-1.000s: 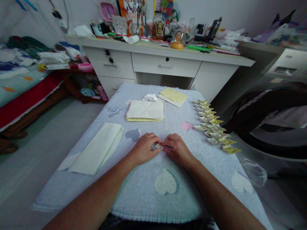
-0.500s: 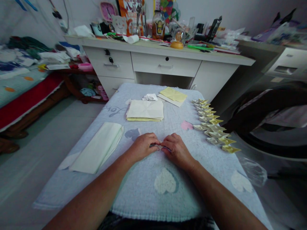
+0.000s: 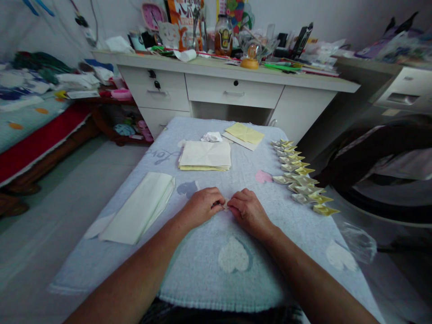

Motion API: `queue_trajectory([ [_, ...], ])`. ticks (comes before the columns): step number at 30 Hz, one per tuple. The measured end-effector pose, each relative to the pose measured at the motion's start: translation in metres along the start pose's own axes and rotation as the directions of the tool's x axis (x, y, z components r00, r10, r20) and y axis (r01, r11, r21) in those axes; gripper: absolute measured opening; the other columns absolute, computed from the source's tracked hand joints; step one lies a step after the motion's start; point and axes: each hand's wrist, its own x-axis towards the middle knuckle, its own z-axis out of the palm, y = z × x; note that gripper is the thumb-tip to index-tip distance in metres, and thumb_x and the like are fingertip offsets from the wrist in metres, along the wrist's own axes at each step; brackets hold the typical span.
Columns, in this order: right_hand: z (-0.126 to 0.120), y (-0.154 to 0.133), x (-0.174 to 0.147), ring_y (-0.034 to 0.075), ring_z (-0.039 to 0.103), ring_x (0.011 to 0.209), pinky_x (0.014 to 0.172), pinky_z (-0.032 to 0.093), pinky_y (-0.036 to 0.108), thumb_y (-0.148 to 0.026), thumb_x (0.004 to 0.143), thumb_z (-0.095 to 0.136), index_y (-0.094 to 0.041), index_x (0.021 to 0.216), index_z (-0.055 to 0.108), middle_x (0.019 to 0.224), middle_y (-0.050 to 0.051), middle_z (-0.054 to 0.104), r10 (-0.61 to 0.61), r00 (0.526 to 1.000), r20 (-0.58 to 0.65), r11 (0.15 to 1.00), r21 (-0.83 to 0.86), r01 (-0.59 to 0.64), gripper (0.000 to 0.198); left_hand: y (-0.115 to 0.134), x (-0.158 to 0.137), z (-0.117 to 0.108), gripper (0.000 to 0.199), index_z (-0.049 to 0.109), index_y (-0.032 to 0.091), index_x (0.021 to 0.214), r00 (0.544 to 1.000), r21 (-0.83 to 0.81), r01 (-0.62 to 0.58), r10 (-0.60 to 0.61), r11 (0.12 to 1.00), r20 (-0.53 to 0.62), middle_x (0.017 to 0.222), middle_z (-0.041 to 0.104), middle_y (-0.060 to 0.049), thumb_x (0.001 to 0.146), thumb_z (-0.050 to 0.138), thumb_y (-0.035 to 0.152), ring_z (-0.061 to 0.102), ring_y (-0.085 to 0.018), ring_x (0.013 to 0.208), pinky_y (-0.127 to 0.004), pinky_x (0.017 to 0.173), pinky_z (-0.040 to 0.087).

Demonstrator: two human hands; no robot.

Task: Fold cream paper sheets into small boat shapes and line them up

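My left hand (image 3: 204, 204) and my right hand (image 3: 249, 211) meet over the middle of the cloth-covered table. Between their fingertips they pinch a small piece of folded paper (image 3: 226, 204), mostly hidden by the fingers. Beyond them lies a stack of creased white and yellow paper sheets (image 3: 204, 154). A folded pale sheet bundle (image 3: 140, 209) rests left of my left hand. On the right, several folded paper boats (image 3: 297, 173), white and yellow, stand in a slanting row.
A yellow sheet on a white one (image 3: 245, 134) and a crumpled white paper (image 3: 212, 137) lie at the table's far side. Behind stands a cluttered white desk (image 3: 236, 90). A washing machine (image 3: 401, 90) is at the right, a bed (image 3: 37, 121) at the left.
My right fingers have shifted slightly on the small folded paper, and more of its pale surface shows between the fingertips. Everything else on the table stays in place.
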Motion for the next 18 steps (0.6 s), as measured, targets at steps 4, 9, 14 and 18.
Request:
queue_trajectory([
  [4, 0.000, 0.000, -0.002, 0.020, 0.047, 0.088, 0.078, 0.033, 0.032, -0.017, 0.082, 0.064, -0.018, 0.092, 0.066, 0.089, 0.005, 0.061, 0.035, 0.999, 0.011, 0.999, 0.021, -0.035, 0.011, -0.001, 0.000, -0.001, 0.007, 0.067, 0.017, 0.078, 0.999, 0.007, -0.029, 0.029, 1.000, 0.014, 0.081, 0.062, -0.001, 0.083, 0.062, 0.014, 0.059, -0.013, 0.080, -0.022, 0.072, 0.042],
  [9, 0.000, -0.002, 0.000, 0.020, 0.046, 0.088, 0.078, 0.033, 0.032, -0.024, 0.087, 0.060, -0.019, 0.091, 0.067, 0.089, 0.005, 0.059, 0.039, 0.999, 0.020, 0.999, 0.020, -0.039, 0.009, -0.001, 0.001, 0.000, 0.011, 0.068, 0.018, 0.078, 0.999, 0.002, -0.042, 0.042, 0.999, 0.008, 0.079, 0.061, 0.000, 0.084, 0.061, 0.015, 0.058, -0.012, 0.078, -0.022, 0.070, 0.042],
  [14, 0.000, -0.008, 0.003, 0.020, 0.045, 0.086, 0.079, 0.033, 0.033, -0.017, 0.085, 0.059, -0.018, 0.088, 0.065, 0.087, 0.005, 0.058, 0.040, 0.999, 0.025, 0.999, -0.034, -0.039, 0.007, 0.000, 0.000, 0.000, 0.013, 0.067, 0.017, 0.075, 0.999, -0.008, -0.032, 0.032, 0.999, 0.011, 0.079, 0.060, 0.000, 0.085, 0.059, 0.014, 0.058, -0.012, 0.078, -0.022, 0.070, 0.042],
  [18, 0.003, -0.011, 0.003, 0.019, 0.045, 0.087, 0.080, 0.034, 0.032, -0.015, 0.083, 0.060, -0.018, 0.088, 0.065, 0.087, 0.005, 0.058, 0.064, 0.998, 0.017, 0.998, -0.026, -0.064, 0.008, 0.001, 0.000, -0.001, 0.012, 0.065, 0.017, 0.073, 1.000, -0.020, -0.023, 0.023, 1.000, 0.018, 0.078, 0.060, -0.001, 0.083, 0.059, 0.013, 0.057, -0.013, 0.077, -0.022, 0.069, 0.042],
])
